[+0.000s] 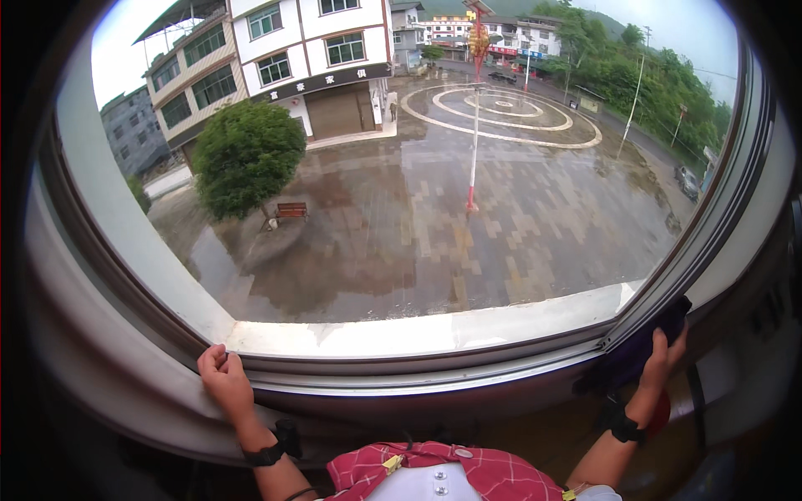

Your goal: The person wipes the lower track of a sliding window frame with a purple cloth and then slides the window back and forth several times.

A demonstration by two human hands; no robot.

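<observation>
My left hand (224,380) is at the lower left corner of the window, its fingers curled together by the frame. Whatever they may hold is too small to tell. On the right, a dark purple cloth (614,363) lies bunched against the lower right corner of the frame. My right hand (662,361) grips this cloth, with the thumb and fingers pointing up. Between the hands runs the metal window track (426,382), with a white outer sill (401,334) just beyond it. Each wrist wears a black band.
The window opening looks down on a wet paved square (376,242) with a red and white pole (473,159), a tree (246,159) and a bench (291,210). Window panels (748,225) stand at the right side. A red checked apron (518,472) covers my front.
</observation>
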